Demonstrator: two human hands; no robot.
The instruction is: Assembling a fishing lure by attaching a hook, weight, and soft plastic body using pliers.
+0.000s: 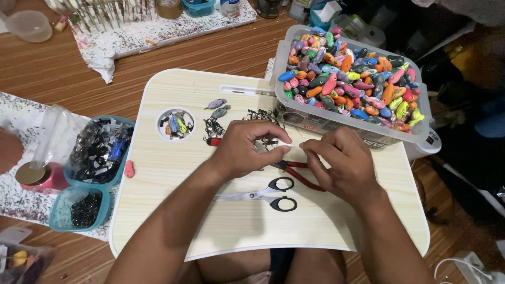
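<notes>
Both hands meet over the middle of the lap table (173, 210). The left hand (244, 150) pinches a small dark hook (270, 141) with curled fingers; the right hand (342, 165) is closed beside it, fingertips pinching something too fine to tell. Red-handled pliers (302, 173) lie under them, scissors (265, 194) nearer, and a clear tub of painted lures (352, 79) stands far right.

Both hands meet at the middle of the lap table (173, 221), left hand (244, 150) beside right hand (344, 165). Scissors (263, 195) lie just in front of them, pliers (297, 171) beneath. Behind on the right sits the tub (350, 123) of lures; hooks (213, 126) lie behind left, by the cup hole (176, 124).
</notes>
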